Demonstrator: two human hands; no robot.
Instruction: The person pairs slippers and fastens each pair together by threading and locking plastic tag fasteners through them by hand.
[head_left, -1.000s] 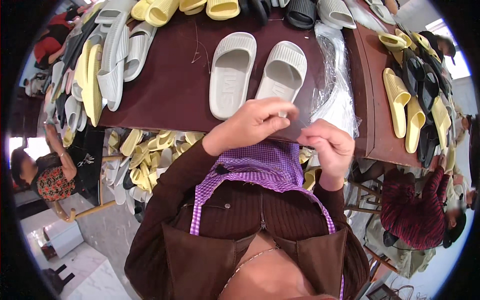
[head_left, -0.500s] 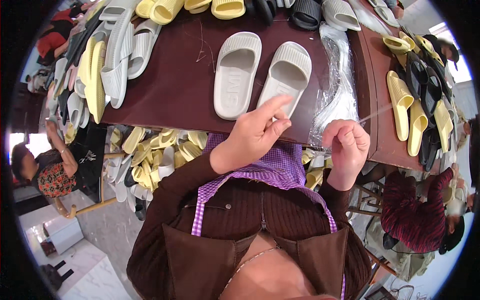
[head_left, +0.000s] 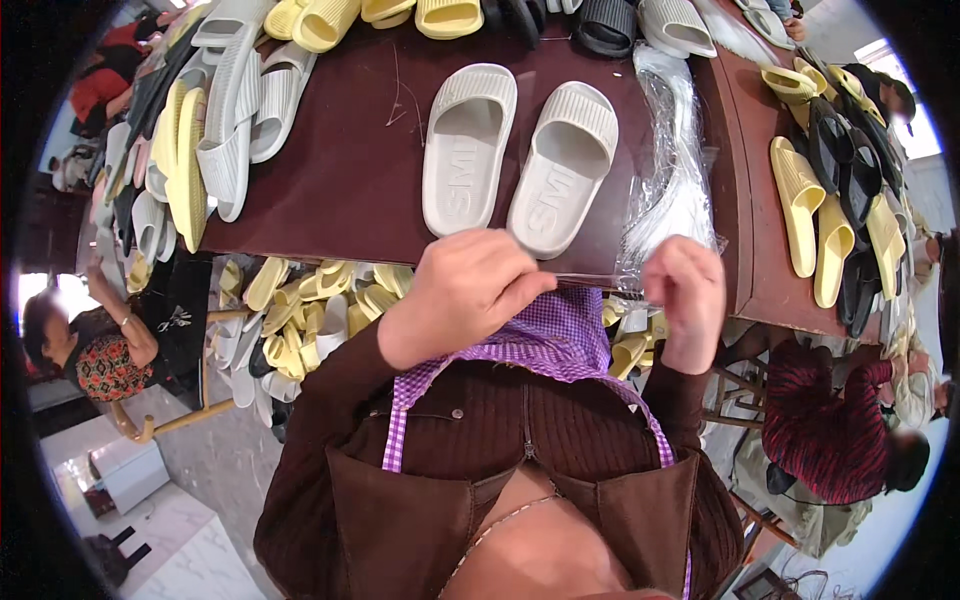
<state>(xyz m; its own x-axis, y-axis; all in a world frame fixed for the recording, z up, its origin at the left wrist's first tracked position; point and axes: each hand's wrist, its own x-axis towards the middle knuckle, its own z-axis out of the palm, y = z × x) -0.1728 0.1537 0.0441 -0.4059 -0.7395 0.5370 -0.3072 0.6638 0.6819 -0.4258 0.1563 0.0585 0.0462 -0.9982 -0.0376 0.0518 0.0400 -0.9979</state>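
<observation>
left hand [head_left: 462, 300]: curled shut, fingertips pinching one end of a thin clear strand or bag edge, hard to tell which
right hand [head_left: 690, 295]: closed too, pinching the other end, at the near table edge
clear plastic bags [head_left: 672, 170]: just beyond the right hand; flimsy, slippery, probably weigh nothing, so pinch an edge
pale slides [head_left: 515, 160]: centre, soft-looking foam, ribbed straps, light I'd guess
table [head_left: 340, 170]: dark brown, smooth
far piles [head_left: 300, 20]: yellow, grey, black slides

Both hands [head_left: 470, 300] [head_left: 688, 295] raised, fingers pinched
</observation>
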